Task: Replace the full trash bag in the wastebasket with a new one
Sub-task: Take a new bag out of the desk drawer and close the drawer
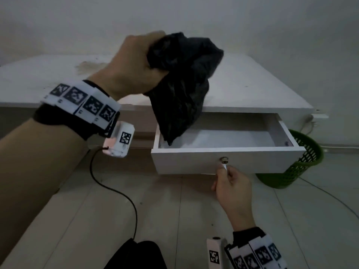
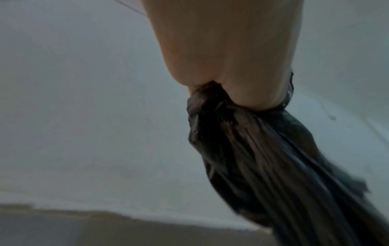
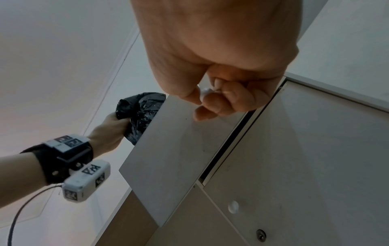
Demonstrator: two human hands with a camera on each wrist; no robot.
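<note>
My left hand (image 1: 136, 65) grips a crumpled black trash bag (image 1: 180, 84) in a fist above the left end of an open white drawer (image 1: 194, 162). The bag's tail hangs down into the drawer. In the left wrist view the bag (image 2: 263, 158) bunches out from under the left hand (image 2: 227, 58). My right hand (image 1: 231, 183) pinches the drawer's small white knob (image 1: 224, 167) between thumb and fingers; the right wrist view shows that knob (image 3: 206, 92) inside the curled right hand (image 3: 221, 66). A green mesh wastebasket (image 1: 303, 171) stands on the floor at the right, partly hidden by the drawer.
The drawer belongs to a low white cabinet (image 1: 252, 90) against the wall, and only the bag's tail shows inside it. A metal lock (image 1: 225, 159) sits above the knob. A black cable (image 1: 116, 191) hangs from my left wrist camera. Thin cords run over the tiled floor (image 1: 310, 230) at the right.
</note>
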